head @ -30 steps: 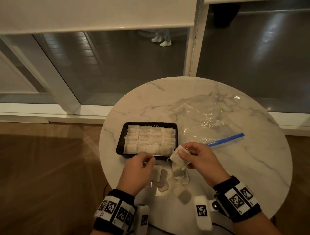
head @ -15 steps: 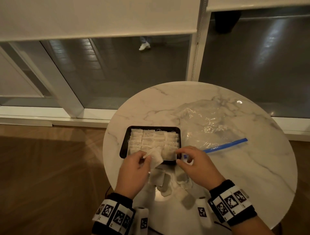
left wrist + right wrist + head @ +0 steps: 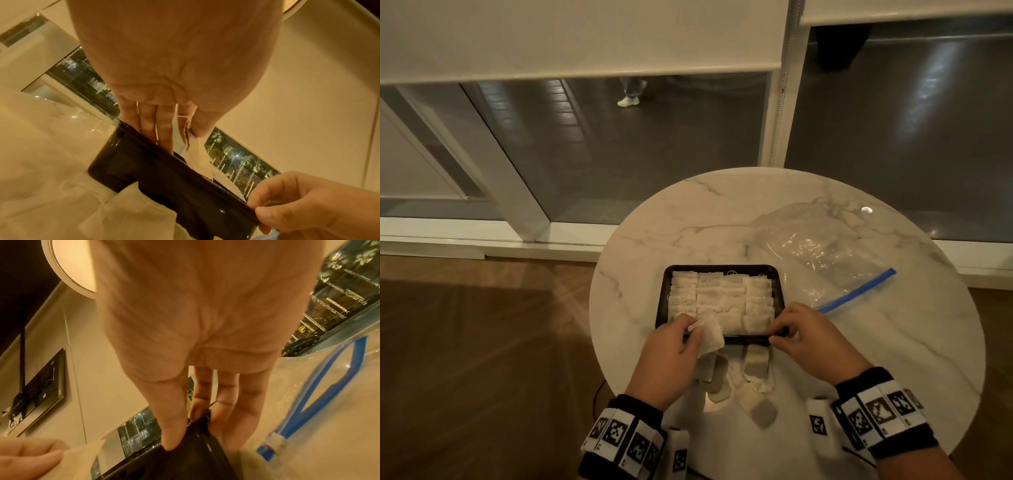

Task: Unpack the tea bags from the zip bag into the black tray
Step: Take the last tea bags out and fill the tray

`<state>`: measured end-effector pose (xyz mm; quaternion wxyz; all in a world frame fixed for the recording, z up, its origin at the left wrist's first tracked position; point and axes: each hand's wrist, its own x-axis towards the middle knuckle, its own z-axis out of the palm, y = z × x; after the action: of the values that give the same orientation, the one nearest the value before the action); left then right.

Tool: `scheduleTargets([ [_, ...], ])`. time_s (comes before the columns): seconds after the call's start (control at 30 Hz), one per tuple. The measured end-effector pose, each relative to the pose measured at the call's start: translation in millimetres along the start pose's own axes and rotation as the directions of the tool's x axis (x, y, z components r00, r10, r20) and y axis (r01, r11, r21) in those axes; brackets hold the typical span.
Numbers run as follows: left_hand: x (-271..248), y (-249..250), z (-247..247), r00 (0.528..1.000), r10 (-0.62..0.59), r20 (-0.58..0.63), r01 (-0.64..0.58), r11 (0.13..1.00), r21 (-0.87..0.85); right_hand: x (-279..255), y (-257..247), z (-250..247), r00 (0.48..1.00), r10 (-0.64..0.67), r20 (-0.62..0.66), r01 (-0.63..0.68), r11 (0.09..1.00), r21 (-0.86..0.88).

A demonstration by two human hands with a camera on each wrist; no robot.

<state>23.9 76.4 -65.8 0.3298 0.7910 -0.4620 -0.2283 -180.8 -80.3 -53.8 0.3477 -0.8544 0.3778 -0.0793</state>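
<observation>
Since the earlier frame, both hands have come forward to the near rim of the black tray (image 3: pixel 719 268): the left hand (image 3: pixel 671 359) now carries the tea bag (image 3: pixel 710 337) that the right hand (image 3: pixel 815 346) was holding a second ago, and the right has let go of it to take the tray. Left thumb and fingers pinch the bag's top edge, so the bag hangs over the tray's near left corner; the left wrist view shows its string looped by the fingers (image 3: pixel 164 129). At the near right corner, the right thumb and forefinger clamp the tray rim, thumb outside the wall, as the right wrist view shows.

Rows of tea bags (image 3: pixel 722 298) already fill the tray, which sits near the middle of the round marble bench (image 3: pixel 893 342). A loose heap of tea bags (image 3: pixel 750 377) lies between the wrists, at the bench's near edge. Toward the far right edge of the bench lies the clear zip bag (image 3: pixel 818 260), flat and crumpled, its blue zip strip (image 3: pixel 858 291) just beside the right hand.
</observation>
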Motion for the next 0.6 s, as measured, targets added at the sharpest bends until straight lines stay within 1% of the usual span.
scheduleTargets([
  [0.1,7,10,-1,1.0,0.001,0.011,-0.001,0.996,0.088,0,1,-1,1.0,0.014,0.009,-0.014,1.0,0.005],
  [0.2,17,18,-3,0.999,-0.044,0.018,0.042,0.991,0.129,0,0,3,1.0,0.026,0.009,-0.026,1.0,-0.005],
  [0.33,30,24,-2,0.991,-0.103,0.083,0.086,0.979,0.184,2,-2,3,0.999,0.032,0.013,-0.032,0.999,-0.033],
  [0.4,33,26,0,0.987,-0.131,0.095,0.108,0.97,0.216,2,-2,3,0.999,0.038,0.015,-0.037,0.998,-0.043],
  [0.53,33,25,2,0.987,-0.145,0.069,0.127,0.969,0.212,1,-3,3,0.999,0.037,0.014,-0.036,0.998,-0.048],
  [0.6,32,26,1,0.99,-0.136,0.045,0.128,0.981,0.149,1,-4,2,0.999,0.042,0.018,-0.041,0.999,-0.031],
])
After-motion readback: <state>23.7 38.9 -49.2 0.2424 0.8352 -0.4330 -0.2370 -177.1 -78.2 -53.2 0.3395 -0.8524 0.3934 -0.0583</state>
